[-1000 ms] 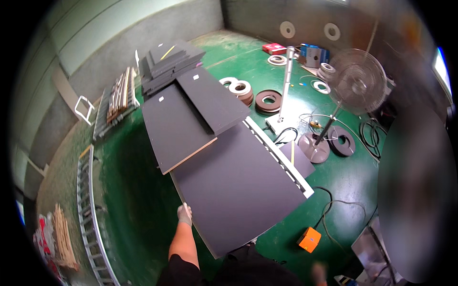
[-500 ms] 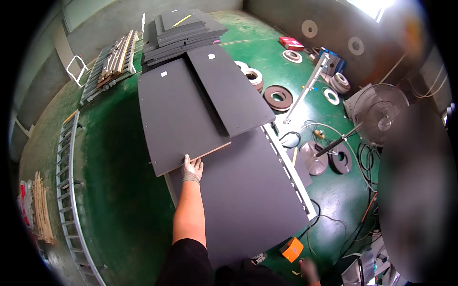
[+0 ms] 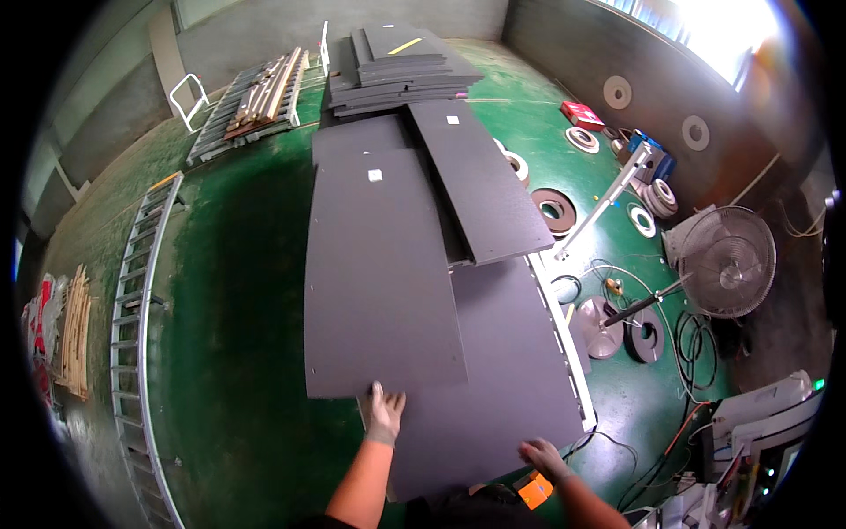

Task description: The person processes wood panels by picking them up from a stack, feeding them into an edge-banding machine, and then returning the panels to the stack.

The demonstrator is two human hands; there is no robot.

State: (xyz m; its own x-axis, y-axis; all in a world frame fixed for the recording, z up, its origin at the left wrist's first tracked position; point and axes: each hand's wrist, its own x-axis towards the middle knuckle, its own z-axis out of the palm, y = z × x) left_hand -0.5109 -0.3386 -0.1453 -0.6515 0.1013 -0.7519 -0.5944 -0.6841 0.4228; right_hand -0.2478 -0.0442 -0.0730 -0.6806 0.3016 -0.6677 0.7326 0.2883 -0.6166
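My left hand [image 3: 385, 414] is at the near edge of the front panel [image 3: 379, 291], thumb on it and fingers slightly spread; I can't tell whether they grip. My right hand [image 3: 545, 460] is blurred, half curled near the base board's [image 3: 502, 370] near right corner, nothing visible in it. I judge the step in hand is positioning the front panel, which overlaps the base board's far left part. The next move calls for a sure hold on that edge. Beyond the base board lies a panel stack [image 3: 401, 79]; right of it, a fan [image 3: 727, 262].
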